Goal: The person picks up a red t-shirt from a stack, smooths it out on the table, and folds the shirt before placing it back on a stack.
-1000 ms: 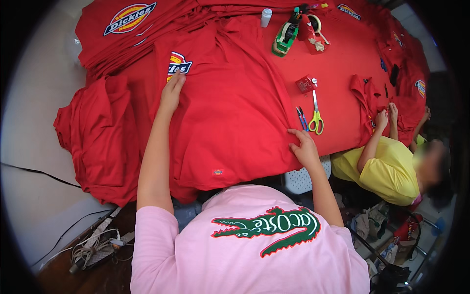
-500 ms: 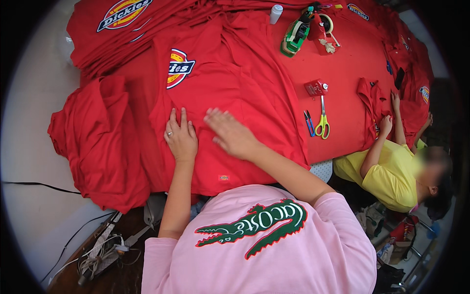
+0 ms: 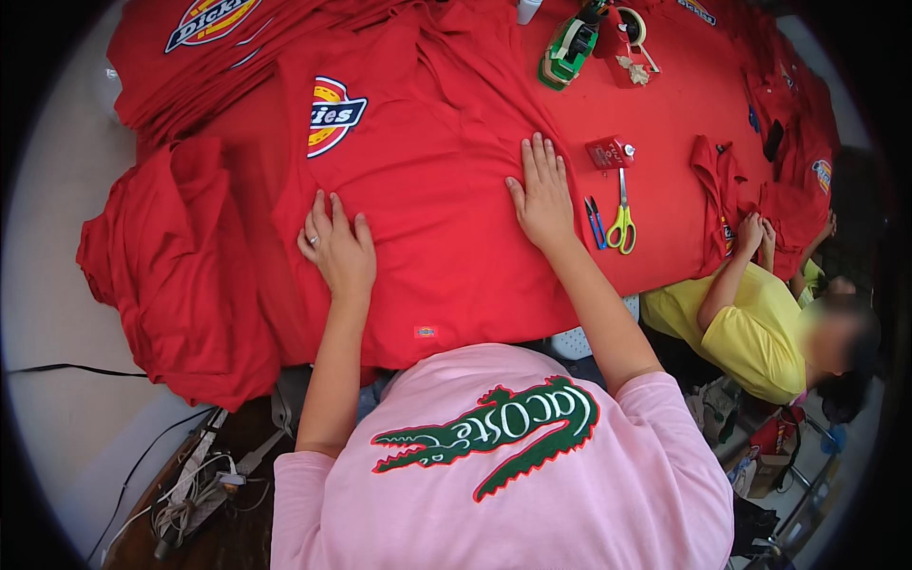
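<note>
A red shirt (image 3: 446,256) of soft, lightly rippled cloth lies spread beneath both hands. The left hand (image 3: 337,247) rests palm down on it, fingers loosely fanned, gripping nothing; beyond its fingertips sits a rounded emblem (image 3: 332,116), partly showing. The right hand (image 3: 543,198) lies flat near the shirt's right edge, fingers nearly together, thumb apart. Right of those fingers are slim blue snips (image 3: 595,222), looped yellow-handled scissors (image 3: 621,228) and a boxy red container (image 3: 609,152). Left of the left fingers slumps a crumpled cloth heap (image 3: 180,266).
</note>
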Demonstrator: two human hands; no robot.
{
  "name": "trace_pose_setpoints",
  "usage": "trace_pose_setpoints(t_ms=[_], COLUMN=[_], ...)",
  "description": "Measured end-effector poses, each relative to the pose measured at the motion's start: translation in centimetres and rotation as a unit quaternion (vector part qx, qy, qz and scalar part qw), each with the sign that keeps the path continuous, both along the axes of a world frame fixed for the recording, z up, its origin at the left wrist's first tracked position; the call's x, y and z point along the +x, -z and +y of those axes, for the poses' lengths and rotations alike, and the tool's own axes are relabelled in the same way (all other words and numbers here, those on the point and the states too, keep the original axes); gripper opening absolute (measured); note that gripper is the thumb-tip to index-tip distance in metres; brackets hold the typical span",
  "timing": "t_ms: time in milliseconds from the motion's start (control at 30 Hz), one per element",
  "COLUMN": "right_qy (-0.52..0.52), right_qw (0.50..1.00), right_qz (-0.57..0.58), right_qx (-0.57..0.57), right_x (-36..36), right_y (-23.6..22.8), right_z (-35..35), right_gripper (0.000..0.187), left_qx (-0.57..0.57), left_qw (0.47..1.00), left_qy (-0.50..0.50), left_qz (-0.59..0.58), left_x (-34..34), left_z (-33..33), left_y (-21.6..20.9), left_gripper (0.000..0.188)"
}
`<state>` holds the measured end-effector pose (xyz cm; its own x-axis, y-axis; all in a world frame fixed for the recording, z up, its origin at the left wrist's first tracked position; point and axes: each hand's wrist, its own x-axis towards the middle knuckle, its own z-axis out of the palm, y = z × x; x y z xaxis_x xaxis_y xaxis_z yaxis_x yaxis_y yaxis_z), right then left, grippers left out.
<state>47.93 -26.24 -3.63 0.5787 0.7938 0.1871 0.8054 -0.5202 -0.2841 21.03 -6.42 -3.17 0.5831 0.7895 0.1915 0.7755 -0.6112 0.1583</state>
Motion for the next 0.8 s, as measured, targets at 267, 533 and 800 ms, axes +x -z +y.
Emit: trace_pose_setpoints(t_ms=[267,533,800], right_qy=[-0.183,-0.126,-0.072], right_qw=[0.982,0.986,0.991], right_qz=[0.042,-0.106,-0.112], right_qx=[-0.010,-0.024,0.011], right_x=[-4.8,2.4,-0.8], right_y=[0.1,0.6,2.1], right_z=[5.1,8.6,6.4], right_gripper=[0.063,0.057,0.065], left_qx=[-0.028,0.000,0.009], left_qw=[0.956,0.978,0.984], left_qy=[0.291,0.207,0.164], left_qz=[0.023,-0.011,-0.063], left_x=[7.8,7.8,6.0], left_z=[0.2,5.3,2.1], left_y=[1.4,1.6,2.7], left_gripper=[0.071,0.076,0.075])
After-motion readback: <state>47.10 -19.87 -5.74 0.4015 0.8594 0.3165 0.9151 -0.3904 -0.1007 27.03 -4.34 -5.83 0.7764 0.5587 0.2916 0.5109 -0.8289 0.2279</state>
